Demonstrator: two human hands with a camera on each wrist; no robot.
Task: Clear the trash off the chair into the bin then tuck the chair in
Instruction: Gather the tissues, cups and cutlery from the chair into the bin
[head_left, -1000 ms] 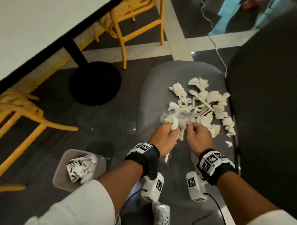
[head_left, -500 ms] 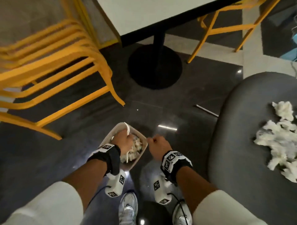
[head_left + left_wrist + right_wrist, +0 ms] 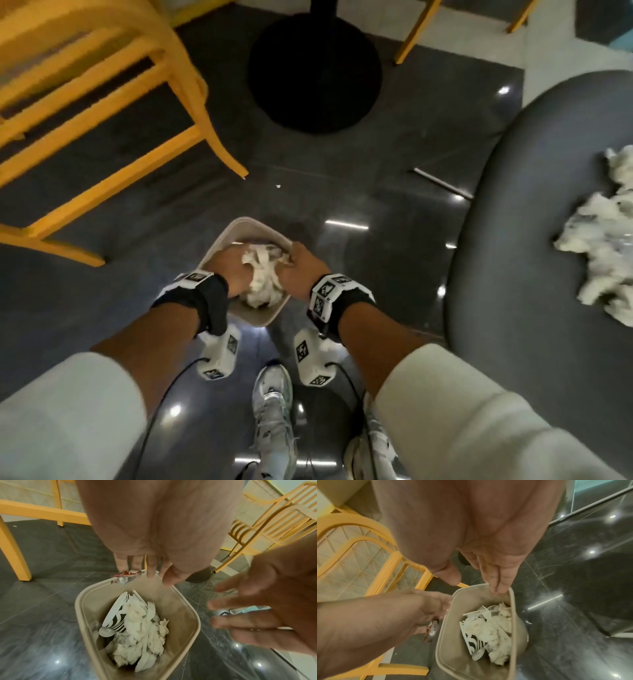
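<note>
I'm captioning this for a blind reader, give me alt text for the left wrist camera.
Left hand hangs open over a beige bin of crumpled tissues, plastic cutlery and a striped cup, a red wrapper at its fingertips. The right hand, fingers spread, is beside it.

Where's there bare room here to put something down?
The grey chair seat is bare up to the tissue pile. The dark floor between the bin and the black table base is open. Crowded: the trash-heaped bin, left hand and right hand over it.

A café or canteen: yellow slatted chairs (image 3: 85, 20), black pedestal table base (image 3: 313, 68), glossy tiled floor (image 3: 394, 274).
</note>
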